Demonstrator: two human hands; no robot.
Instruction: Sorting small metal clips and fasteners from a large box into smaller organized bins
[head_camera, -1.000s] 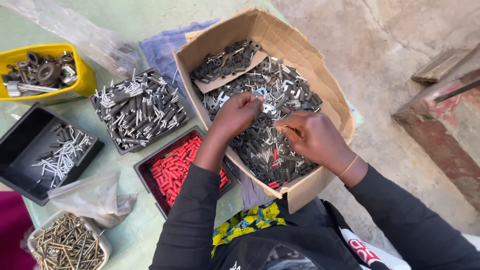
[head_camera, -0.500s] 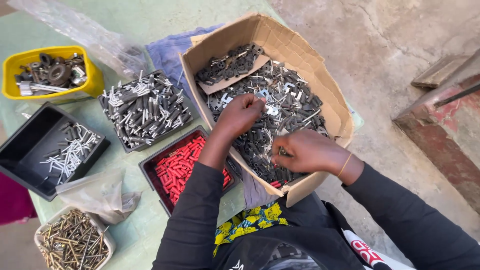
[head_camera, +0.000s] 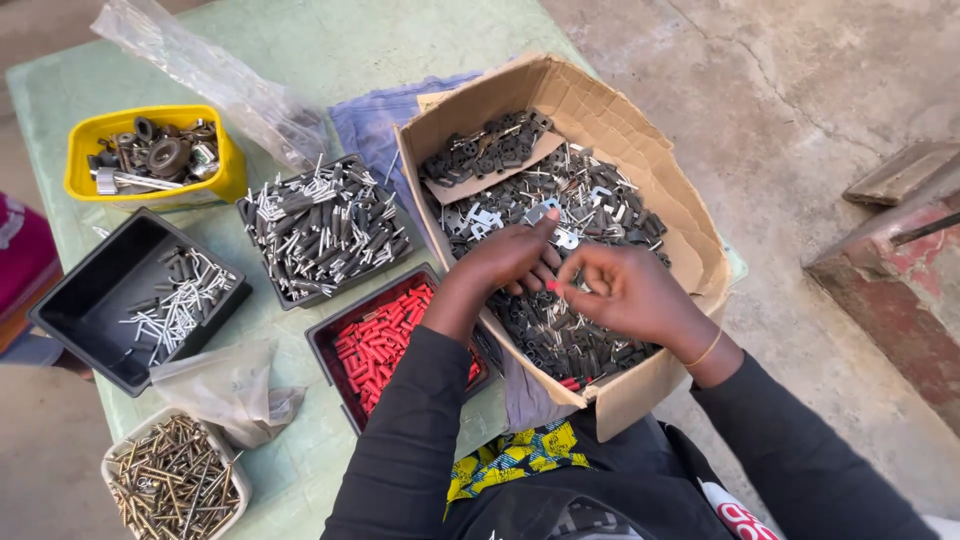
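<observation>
Drawn together since half a second ago: left hand (head_camera: 505, 262) and right hand (head_camera: 625, 292), now meeting fingertip to fingertip over the middle of the cardboard box (head_camera: 640, 160), where before they worked somewhat apart. Also shifted lower in view since then: whole scene, from a turn of the head camera.

Both hands partly curled, fingers bent in a pinch; seemingly closed on one or two small pieces between the tips, though too small and too hidden to tell for sure. Small metal parts (head_camera: 590, 205) heaped loose in the box, dark clips mixed with bright flat plates, right under and around the fingers.

Likely to handle as light, stiff and hard singly, with thin edges and a smooth surface, so apt to slip; tangled in the heap, so prone to drag neighbours along. Best taken by the flat faces or the long edges, between thumb and forefinger, one at a time.

On the green worktop (head_camera: 300, 40) beside the box: black tray of grey pins (head_camera: 325, 225), tray of red plugs (head_camera: 385, 335), yellow tub (head_camera: 150, 155), second black tray (head_camera: 140, 295), tub of brass screws (head_camera: 175, 485), clear plastic bags (head_camera: 215, 75).
</observation>
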